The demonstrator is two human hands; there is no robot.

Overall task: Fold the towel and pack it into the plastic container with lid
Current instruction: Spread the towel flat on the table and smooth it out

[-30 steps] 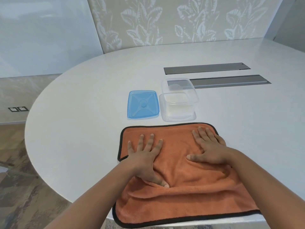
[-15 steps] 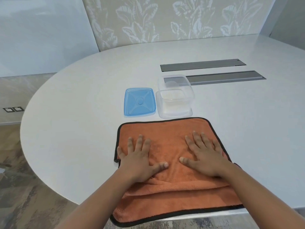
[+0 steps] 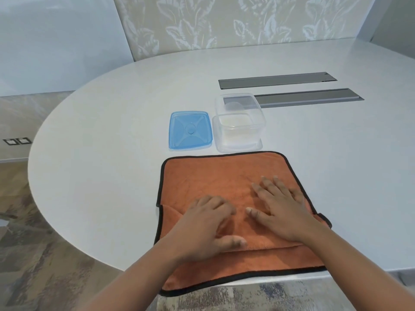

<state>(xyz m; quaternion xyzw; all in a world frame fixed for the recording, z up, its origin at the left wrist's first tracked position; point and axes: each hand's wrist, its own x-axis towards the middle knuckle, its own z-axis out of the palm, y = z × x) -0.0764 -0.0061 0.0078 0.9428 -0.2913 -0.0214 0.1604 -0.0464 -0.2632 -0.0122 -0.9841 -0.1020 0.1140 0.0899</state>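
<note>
We see no readable writing; the rounded white worktop (image 3: 112, 153) carries a plush orange towel (image 3: 213, 176), black-edged, its near edge overhanging; our left hand (image 3: 202, 230) and right hand (image 3: 280, 209) press flat, fingers spread, gripping nothing; beyond stand the clear plastic container (image 3: 239, 126) and blue lid (image 3: 190, 130).

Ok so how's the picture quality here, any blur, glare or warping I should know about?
Head view: soft, even light, no hard glare; the left hand is motion-blurred, the right hand sharper; wide-angle lens bows the table edge; the clear container shows faint against the pale top.
</note>
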